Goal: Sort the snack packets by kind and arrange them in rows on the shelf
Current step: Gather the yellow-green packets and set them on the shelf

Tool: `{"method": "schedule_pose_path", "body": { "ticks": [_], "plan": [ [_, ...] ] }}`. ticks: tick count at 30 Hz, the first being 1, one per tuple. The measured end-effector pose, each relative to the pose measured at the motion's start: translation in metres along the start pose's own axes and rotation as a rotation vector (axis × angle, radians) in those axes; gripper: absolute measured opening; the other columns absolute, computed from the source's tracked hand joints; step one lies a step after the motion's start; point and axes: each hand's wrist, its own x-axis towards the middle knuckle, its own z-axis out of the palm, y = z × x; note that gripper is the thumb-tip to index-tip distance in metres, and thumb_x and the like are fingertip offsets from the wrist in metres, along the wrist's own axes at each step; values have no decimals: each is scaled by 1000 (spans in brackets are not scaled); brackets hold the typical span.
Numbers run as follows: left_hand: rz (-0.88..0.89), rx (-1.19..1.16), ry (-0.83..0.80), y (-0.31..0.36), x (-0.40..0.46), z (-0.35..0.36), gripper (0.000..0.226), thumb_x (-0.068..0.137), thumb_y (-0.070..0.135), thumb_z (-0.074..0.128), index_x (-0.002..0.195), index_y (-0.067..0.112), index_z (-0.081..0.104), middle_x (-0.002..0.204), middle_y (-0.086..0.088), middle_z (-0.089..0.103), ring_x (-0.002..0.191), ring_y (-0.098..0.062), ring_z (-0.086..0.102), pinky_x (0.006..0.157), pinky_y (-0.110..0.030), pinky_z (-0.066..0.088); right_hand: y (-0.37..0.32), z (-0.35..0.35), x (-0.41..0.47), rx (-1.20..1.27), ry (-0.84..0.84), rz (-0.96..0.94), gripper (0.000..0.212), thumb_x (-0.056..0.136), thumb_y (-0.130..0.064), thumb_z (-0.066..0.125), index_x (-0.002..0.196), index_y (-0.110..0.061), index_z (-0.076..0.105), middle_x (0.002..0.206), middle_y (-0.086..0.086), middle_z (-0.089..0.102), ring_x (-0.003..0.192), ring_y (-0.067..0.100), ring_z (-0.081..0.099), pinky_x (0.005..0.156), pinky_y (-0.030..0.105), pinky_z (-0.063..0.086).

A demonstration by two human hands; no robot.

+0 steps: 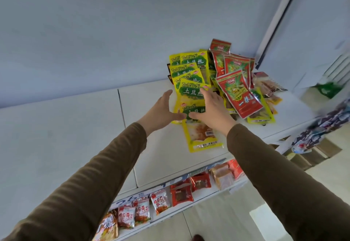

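Observation:
A row of yellow-green potato-shred packets (186,74) lies overlapping on the white top shelf (155,157), running toward the wall. Red packets (236,81) are heaped to their right, with several brown and yellow ones under them. My left hand (162,110) rests with straight fingers at the left edge of the nearest yellow packets. My right hand (212,108) lies flat on their right side, thumb pointing at the left thumb. One yellow packet (202,138) lies closest to me, partly under my right wrist.
The shelf's left half is bare white board against a grey wall. A lower shelf (204,196) holds rows of red, white and orange snack packs. A white upright post (280,17) stands at the right; patterned bags (325,127) hang beyond the shelf end.

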Motion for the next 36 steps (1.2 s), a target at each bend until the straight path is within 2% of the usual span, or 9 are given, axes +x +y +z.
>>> {"method": "schedule_pose_path", "body": {
  "ticks": [8,10,14,18,21,24,31,34,36],
  "plan": [
    [-38,-41,95,12,32,32,147,61,18,96,160,32,-12,153,-9,38,140,-30,40,107,-49,47,16,0,36,139,30,-62,126,79,-42,83,159,-29,-13,168,10,1,152,37,15,121,50,24],
    [-84,-135,132,16,40,36,146,67,13,94,159,32,-18,140,-3,49,119,-24,60,83,-35,61,22,-2,45,261,87,-100,126,79,-33,84,159,-28,-12,167,6,13,150,27,25,118,41,31],
    [-151,-311,219,28,48,42,128,82,-3,81,160,23,-17,96,9,63,66,4,69,52,-13,51,34,-7,63,601,71,-90,120,82,-20,83,160,-31,-8,167,-3,16,151,16,23,119,32,25],
    [-199,-372,343,29,56,50,118,81,10,85,163,24,1,101,-2,61,85,-14,71,61,-27,59,41,-6,68,889,24,-54,114,82,-20,82,157,-42,-1,165,-8,21,149,14,28,119,45,33],
    [-165,-388,459,26,57,56,81,82,16,85,149,27,40,109,-9,66,92,-27,74,74,-47,63,43,-6,64,1013,-25,-66,91,84,-14,79,155,-29,25,145,-8,50,126,6,53,95,18,49],
    [-137,-534,530,26,53,57,48,86,13,81,128,12,59,105,-11,74,81,-22,76,62,-36,61,42,-6,67,1030,-114,-91,55,86,-10,76,135,-20,53,118,-7,67,100,-1,65,75,12,52],
    [-5,-556,588,34,34,58,36,78,37,84,111,39,68,125,-11,63,109,-31,70,84,-46,62,34,-4,72,1154,-134,-4,25,88,-20,76,111,-15,68,105,4,75,100,21,72,88,45,59],
    [63,-608,462,40,23,58,46,90,15,75,129,20,53,120,-7,72,107,-32,72,75,-39,63,29,-9,75,1259,-185,61,28,90,-19,75,112,-10,60,102,9,70,97,25,71,72,37,62],
    [111,-640,400,42,16,57,55,89,6,70,137,15,43,123,-6,71,108,-30,72,75,-37,62,20,-10,76,1259,-175,66,35,88,-23,77,116,-19,57,113,4,64,108,22,66,83,39,59]
  ]
}}
